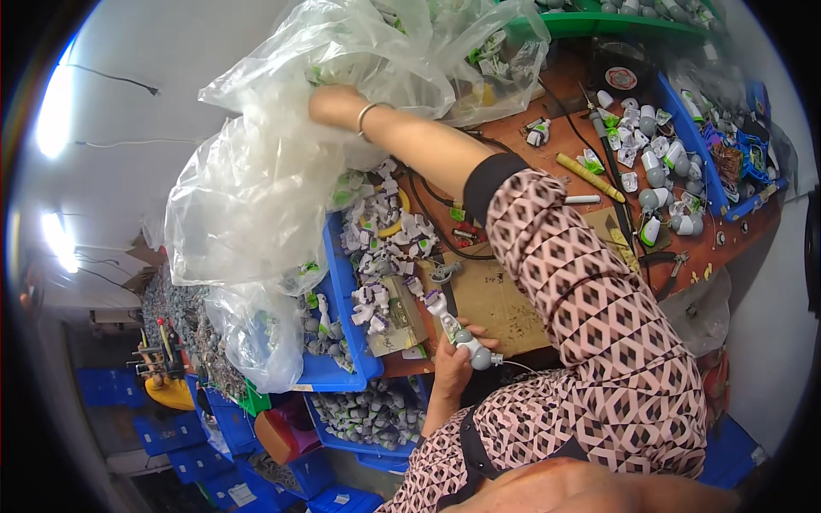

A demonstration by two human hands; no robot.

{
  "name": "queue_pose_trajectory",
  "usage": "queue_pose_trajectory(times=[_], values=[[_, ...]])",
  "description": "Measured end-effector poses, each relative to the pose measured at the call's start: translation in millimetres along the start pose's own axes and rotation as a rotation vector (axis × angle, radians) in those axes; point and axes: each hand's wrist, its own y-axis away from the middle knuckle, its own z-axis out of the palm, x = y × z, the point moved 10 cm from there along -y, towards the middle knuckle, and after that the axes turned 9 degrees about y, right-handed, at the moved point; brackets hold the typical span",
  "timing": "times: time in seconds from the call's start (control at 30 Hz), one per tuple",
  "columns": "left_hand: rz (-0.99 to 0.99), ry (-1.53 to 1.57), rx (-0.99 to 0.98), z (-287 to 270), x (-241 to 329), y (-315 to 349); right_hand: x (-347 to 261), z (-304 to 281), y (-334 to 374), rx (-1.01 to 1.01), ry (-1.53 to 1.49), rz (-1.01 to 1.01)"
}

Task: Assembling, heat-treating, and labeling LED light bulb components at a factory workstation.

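Observation:
My left hand (453,368) is wrapped round a white and grey bulb-shaped piece (469,340) over the near edge of the bench. A white-and-purple part shows at its upper end, and a thin white wire at the lower end. My right arm stretches across the bench, and my right hand (336,106), with a bangle at the wrist, is at a large clear plastic bag (256,197). Its fingers are hidden by the bag's folds. Below the bag, a heap of white-and-purple parts (385,231) lies beside a piece of brown cardboard (492,299).
A blue tray (342,295) borders the heap on the left. At the right, a blue bin (680,111) stands beside scattered white-and-grey bulb pieces (654,167). Pliers (676,261), a yellowish stick (590,177) and black cables lie on the bench. A green tray (599,24) sits at the back.

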Motion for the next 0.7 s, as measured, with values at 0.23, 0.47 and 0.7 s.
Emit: queue_pose_trajectory(times=[0.23, 0.47, 0.7], values=[[0.009, -0.009, -0.029, -0.6, 0.4, -2.8, -62.0, 17.7, 27.8, -0.134, 1.037, -0.297], [-0.004, 0.018, -0.024, -0.2, -2.6, -3.9, -13.0, -16.3, -23.7, 0.357, 0.220, -0.022], [-0.065, 0.014, -0.048, -2.6, -5.8, -4.3, 30.3, -6.1, -58.8, 0.329, 0.216, 0.197]])
